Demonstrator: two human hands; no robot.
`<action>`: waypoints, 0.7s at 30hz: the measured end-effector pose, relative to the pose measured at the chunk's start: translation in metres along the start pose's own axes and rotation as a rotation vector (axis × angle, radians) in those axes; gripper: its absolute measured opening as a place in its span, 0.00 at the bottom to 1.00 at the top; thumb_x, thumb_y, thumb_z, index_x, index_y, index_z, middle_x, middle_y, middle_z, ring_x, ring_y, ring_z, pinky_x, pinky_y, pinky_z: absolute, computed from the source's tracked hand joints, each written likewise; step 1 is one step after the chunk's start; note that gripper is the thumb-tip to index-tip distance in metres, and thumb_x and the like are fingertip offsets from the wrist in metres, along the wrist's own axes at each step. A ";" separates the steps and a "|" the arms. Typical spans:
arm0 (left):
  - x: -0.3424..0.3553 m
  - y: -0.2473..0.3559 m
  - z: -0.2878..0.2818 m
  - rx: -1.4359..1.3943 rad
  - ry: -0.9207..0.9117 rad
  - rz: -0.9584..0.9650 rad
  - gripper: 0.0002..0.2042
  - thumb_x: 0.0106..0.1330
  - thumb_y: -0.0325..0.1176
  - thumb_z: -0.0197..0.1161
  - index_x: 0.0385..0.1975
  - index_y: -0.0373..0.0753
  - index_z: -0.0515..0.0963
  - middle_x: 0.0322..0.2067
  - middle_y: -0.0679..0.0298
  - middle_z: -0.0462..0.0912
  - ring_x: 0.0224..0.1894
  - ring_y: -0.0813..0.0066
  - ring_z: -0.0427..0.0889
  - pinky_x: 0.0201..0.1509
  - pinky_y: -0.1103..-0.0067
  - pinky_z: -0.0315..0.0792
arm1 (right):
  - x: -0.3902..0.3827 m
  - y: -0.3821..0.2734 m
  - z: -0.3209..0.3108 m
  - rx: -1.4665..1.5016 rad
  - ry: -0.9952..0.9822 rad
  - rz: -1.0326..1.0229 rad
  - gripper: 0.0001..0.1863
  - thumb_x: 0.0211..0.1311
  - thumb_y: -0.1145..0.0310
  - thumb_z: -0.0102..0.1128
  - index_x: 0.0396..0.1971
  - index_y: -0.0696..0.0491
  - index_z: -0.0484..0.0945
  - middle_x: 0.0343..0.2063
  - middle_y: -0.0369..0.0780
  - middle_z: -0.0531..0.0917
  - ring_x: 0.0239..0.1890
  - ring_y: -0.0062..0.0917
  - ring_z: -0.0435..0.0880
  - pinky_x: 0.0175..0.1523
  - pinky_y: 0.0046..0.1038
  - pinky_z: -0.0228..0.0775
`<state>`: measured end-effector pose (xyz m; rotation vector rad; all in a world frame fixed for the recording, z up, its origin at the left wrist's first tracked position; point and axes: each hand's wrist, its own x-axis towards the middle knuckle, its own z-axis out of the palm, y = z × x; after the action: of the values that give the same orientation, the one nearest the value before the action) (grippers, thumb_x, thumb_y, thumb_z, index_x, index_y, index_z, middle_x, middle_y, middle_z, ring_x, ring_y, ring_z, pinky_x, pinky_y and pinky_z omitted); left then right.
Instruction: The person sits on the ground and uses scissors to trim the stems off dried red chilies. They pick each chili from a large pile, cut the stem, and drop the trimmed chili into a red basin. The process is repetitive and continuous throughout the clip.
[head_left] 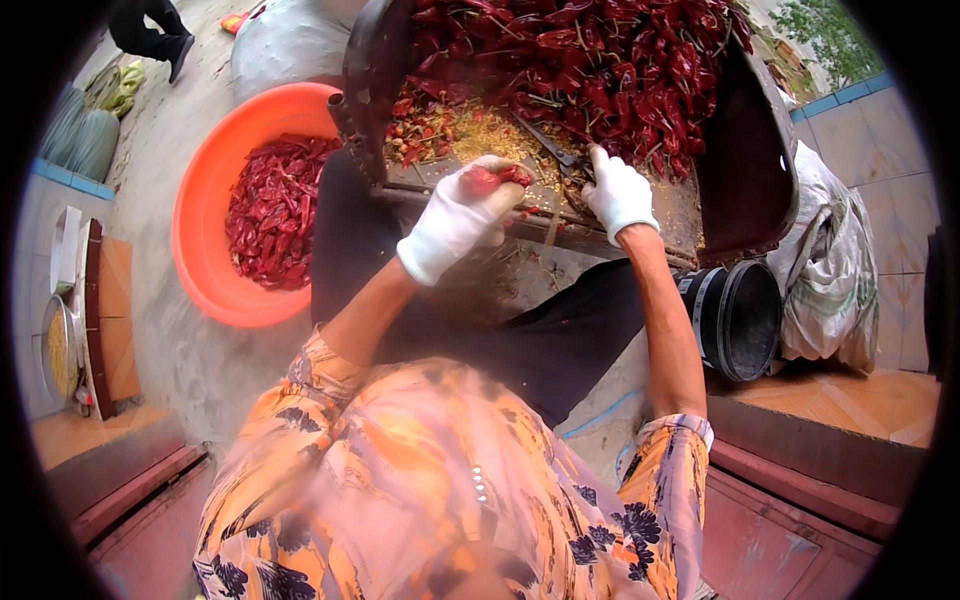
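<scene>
Trimming dried peppers, by the look of it: left hand pinches red pepper pieces above the dark bin's near side; right hand curled round scissors, tips over loose seeds. Next move likely calls for bringing pepper and scissors together.

The right hand partly hides the scissors — the top edge cuts off the chili heap.
</scene>
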<state>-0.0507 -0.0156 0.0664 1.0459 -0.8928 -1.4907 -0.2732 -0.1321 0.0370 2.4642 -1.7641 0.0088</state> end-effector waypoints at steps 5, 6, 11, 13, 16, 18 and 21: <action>-0.001 -0.007 -0.005 0.069 0.004 0.041 0.10 0.69 0.35 0.60 0.46 0.39 0.78 0.30 0.72 0.77 0.23 0.88 0.72 0.25 0.87 0.69 | -0.011 -0.008 -0.005 0.033 -0.005 0.011 0.30 0.57 0.56 0.63 0.58 0.51 0.69 0.40 0.50 0.81 0.42 0.43 0.83 0.45 0.41 0.76; 0.000 -0.008 -0.004 0.072 0.001 0.058 0.10 0.69 0.35 0.60 0.46 0.39 0.77 0.31 0.72 0.77 0.23 0.88 0.72 0.25 0.87 0.69 | -0.015 -0.011 -0.001 -0.014 0.040 -0.033 0.31 0.56 0.56 0.64 0.59 0.51 0.69 0.40 0.50 0.81 0.41 0.43 0.83 0.45 0.40 0.76; 0.002 -0.015 -0.007 0.110 -0.028 0.113 0.10 0.70 0.34 0.60 0.47 0.38 0.77 0.31 0.71 0.78 0.21 0.87 0.73 0.25 0.87 0.69 | 0.004 -0.015 -0.010 -0.025 -0.077 0.031 0.33 0.50 0.61 0.65 0.59 0.51 0.69 0.38 0.49 0.82 0.40 0.43 0.84 0.45 0.39 0.77; -0.001 -0.011 -0.007 0.088 -0.017 0.085 0.10 0.70 0.33 0.59 0.46 0.38 0.76 0.29 0.71 0.77 0.21 0.87 0.73 0.25 0.87 0.69 | -0.002 -0.006 -0.007 0.130 -0.037 0.063 0.34 0.48 0.62 0.64 0.59 0.51 0.68 0.40 0.50 0.82 0.41 0.44 0.83 0.46 0.39 0.76; -0.007 -0.003 -0.008 0.019 0.028 0.049 0.09 0.69 0.34 0.59 0.44 0.37 0.76 0.24 0.71 0.75 0.20 0.86 0.72 0.26 0.86 0.68 | -0.014 0.004 -0.012 0.510 -0.042 0.077 0.35 0.48 0.65 0.62 0.61 0.53 0.67 0.40 0.47 0.83 0.42 0.38 0.83 0.49 0.34 0.74; -0.008 -0.003 -0.007 -0.018 0.025 0.019 0.09 0.69 0.34 0.59 0.43 0.37 0.76 0.22 0.72 0.73 0.19 0.86 0.70 0.25 0.85 0.68 | -0.025 0.017 -0.003 0.856 0.006 0.045 0.35 0.50 0.66 0.61 0.63 0.53 0.66 0.39 0.45 0.83 0.42 0.33 0.83 0.50 0.31 0.73; -0.008 -0.007 -0.012 -0.042 -0.004 -0.035 0.09 0.68 0.36 0.59 0.41 0.37 0.75 0.18 0.73 0.69 0.17 0.85 0.67 0.25 0.84 0.67 | -0.043 0.006 0.000 1.212 -0.130 0.126 0.34 0.53 0.72 0.60 0.63 0.56 0.65 0.36 0.39 0.80 0.30 0.16 0.78 0.35 0.21 0.72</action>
<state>-0.0413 -0.0066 0.0569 1.0331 -0.8466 -1.5342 -0.2931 -0.0936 0.0344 3.0255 -2.4019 1.3107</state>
